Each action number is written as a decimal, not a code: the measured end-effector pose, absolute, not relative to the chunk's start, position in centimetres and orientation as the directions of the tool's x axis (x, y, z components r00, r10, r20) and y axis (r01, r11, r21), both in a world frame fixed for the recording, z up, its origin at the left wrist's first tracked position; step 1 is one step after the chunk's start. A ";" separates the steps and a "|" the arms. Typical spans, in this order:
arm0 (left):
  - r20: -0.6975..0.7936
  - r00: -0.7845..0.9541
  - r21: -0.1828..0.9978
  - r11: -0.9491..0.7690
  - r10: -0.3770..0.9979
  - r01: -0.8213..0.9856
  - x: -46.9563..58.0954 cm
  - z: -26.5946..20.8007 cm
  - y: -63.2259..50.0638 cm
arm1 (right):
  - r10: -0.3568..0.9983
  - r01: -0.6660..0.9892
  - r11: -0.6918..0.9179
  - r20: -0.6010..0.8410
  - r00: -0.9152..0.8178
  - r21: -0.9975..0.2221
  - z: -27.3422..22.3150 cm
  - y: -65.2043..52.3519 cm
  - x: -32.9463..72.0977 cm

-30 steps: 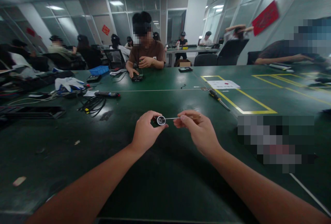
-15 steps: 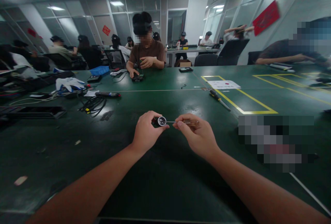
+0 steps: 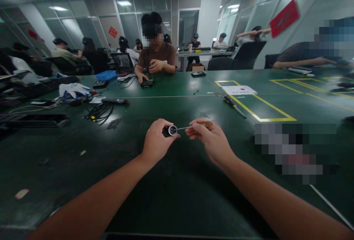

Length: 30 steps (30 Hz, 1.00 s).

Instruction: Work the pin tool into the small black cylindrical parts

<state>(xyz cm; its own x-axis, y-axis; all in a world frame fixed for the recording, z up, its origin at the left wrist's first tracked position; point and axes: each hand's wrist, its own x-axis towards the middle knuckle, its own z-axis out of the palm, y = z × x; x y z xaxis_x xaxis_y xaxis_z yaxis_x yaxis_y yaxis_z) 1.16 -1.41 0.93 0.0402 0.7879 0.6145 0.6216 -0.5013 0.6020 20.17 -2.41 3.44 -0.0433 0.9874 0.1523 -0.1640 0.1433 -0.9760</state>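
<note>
Both hands raised over the green counter (image 3: 177, 199). Left hand (image 3: 157, 140) curled around a dark cylindrical part (image 3: 173, 130), thumb and fingers on its sides; its pale-rimmed open end faces back toward the wearer. Right hand (image 3: 211, 138) pinched closed on a thin-shafted tool (image 3: 184, 128), handle mostly hidden in the fingers. Key relation: part lies directly left of right hand; shaft runs nearly crosswise, dipping slightly toward the rim. Tip depth: cannot tell. A gap separates the hands, bridged by the shaft. Counter's near edge passes between the forearms. Yellow-black screwdriver (image 3: 234, 106) beyond, nearer right hand; coiled cable (image 3: 101, 113) far left, well apart.
</note>
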 end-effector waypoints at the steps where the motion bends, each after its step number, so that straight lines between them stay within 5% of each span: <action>1: 0.613 0.040 0.603 -0.499 0.789 0.622 1.2 0.9 -1.4 | 0.992 -0.190 0.114 0.123 -0.038 -0.975 3.4 -2.3 20.1; 11: 0.624 0.040 0.599 -0.510 0.780 0.618 0.9 0.9 -1.4 | 0.996 -0.317 -0.041 -0.013 -0.090 -0.947 3.3 -2.0 20.4; 15: 0.622 0.037 0.599 -0.506 0.782 0.621 1.0 1.0 -1.4 | 0.979 -0.087 0.194 0.198 -0.047 -0.977 3.4 -2.6 20.4; 20: 0.625 0.033 0.599 -0.506 0.780 0.621 1.0 1.0 -1.4 | 0.894 0.200 0.446 0.424 -0.144 -0.872 3.1 -3.6 20.8; 30: 0.622 0.031 0.602 -0.503 0.783 0.620 1.0 0.8 -1.2 | 0.867 0.239 0.496 0.462 -0.185 -0.835 2.7 -3.4 20.9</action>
